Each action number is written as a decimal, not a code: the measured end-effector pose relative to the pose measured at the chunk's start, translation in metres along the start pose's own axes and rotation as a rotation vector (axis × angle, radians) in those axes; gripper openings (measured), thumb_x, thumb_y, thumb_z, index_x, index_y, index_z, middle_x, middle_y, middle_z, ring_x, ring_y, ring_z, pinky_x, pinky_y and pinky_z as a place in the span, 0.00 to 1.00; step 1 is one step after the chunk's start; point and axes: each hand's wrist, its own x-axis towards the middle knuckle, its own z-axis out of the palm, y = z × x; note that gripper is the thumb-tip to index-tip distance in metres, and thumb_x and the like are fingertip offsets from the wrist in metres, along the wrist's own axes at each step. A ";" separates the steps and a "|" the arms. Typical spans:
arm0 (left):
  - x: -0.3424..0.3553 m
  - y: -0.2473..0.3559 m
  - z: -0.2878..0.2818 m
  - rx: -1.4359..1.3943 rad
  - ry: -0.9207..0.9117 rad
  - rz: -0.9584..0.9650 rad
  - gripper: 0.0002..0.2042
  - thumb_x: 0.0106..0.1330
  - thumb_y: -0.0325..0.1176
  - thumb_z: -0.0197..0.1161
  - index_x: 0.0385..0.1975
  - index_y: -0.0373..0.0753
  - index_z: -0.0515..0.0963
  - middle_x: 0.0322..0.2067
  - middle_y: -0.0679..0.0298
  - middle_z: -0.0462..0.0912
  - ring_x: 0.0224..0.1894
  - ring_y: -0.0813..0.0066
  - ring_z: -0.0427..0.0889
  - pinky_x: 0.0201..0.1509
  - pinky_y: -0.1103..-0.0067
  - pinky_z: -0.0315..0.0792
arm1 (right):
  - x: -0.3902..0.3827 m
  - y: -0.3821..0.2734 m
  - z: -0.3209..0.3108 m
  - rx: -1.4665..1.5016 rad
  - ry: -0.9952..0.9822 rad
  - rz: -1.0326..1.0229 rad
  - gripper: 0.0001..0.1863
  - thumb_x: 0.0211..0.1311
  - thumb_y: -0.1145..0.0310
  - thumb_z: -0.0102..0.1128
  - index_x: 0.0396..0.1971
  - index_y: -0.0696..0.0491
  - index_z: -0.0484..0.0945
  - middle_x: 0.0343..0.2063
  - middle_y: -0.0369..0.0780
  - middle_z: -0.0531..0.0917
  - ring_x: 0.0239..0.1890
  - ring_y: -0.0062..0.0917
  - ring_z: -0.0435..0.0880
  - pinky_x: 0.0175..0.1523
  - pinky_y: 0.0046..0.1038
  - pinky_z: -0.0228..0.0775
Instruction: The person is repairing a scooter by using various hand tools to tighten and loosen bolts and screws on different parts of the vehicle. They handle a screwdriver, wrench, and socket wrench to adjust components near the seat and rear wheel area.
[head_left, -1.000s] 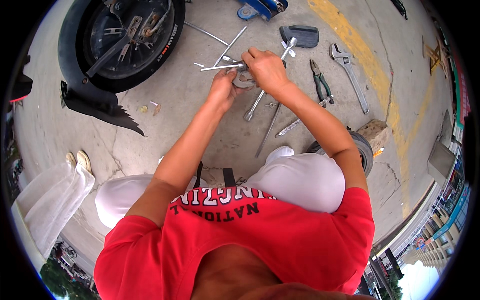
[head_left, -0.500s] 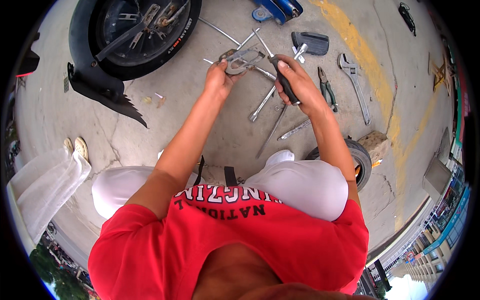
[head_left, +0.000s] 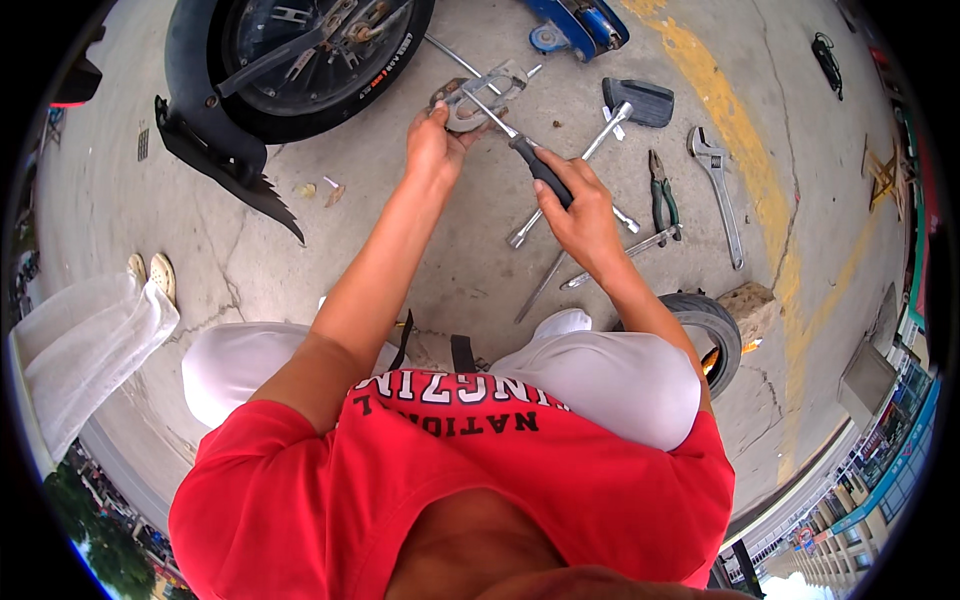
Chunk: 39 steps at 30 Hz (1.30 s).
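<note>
My left hand (head_left: 436, 148) grips a grey metal bracket-like part (head_left: 465, 118) with large openings, its exact kind unclear. In my right hand (head_left: 582, 208) is a screwdriver (head_left: 537, 165) with a black handle, and its shaft lies across the openings of the part. Whether the tip presses on the metal cannot be made out. Beneath the screwdriver, a four-way lug wrench (head_left: 606, 130) lies on the concrete, partly hidden by my right hand. Pliers (head_left: 660, 196) with dark green handles and an adjustable wrench (head_left: 719, 190) rest to the right of that hand.
A black-tyred wheel (head_left: 395, 85) with a torn black fender (head_left: 215, 150) stands at the far left. Beyond my hands are a blue jack-like tool (head_left: 590, 35) and a black pad (head_left: 645, 102). A small tyre (head_left: 728, 335) sits by my right knee; someone's pale shoes (head_left: 160, 275) are at left.
The screwdriver has tilted left, bringing its shaft from beside the metal part to across it. My right hand has lowered slightly and moved closer to the left one.
</note>
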 end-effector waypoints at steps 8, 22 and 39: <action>-0.001 -0.001 -0.002 0.011 -0.007 0.010 0.16 0.73 0.30 0.37 0.56 0.31 0.62 0.54 0.51 0.69 0.55 0.56 0.72 0.58 0.55 0.71 | 0.003 0.005 0.000 -0.047 -0.003 -0.061 0.20 0.54 0.71 0.58 0.49 0.54 0.75 0.32 0.47 0.75 0.33 0.40 0.77 0.39 0.34 0.69; -0.001 -0.002 -0.006 0.050 -0.055 0.045 0.16 0.73 0.32 0.37 0.55 0.30 0.62 0.52 0.49 0.69 0.51 0.56 0.75 0.52 0.57 0.76 | 0.004 0.006 0.002 0.049 -0.009 0.033 0.18 0.57 0.71 0.58 0.49 0.55 0.75 0.28 0.44 0.76 0.31 0.29 0.77 0.39 0.27 0.68; -0.018 0.047 0.018 0.229 -0.030 0.405 0.14 0.71 0.31 0.43 0.49 0.28 0.64 0.39 0.54 0.74 0.37 0.67 0.80 0.40 0.68 0.82 | 0.025 -0.017 0.009 0.352 -0.028 -0.074 0.22 0.62 0.69 0.55 0.56 0.55 0.69 0.33 0.39 0.74 0.17 0.15 0.68 0.17 0.18 0.57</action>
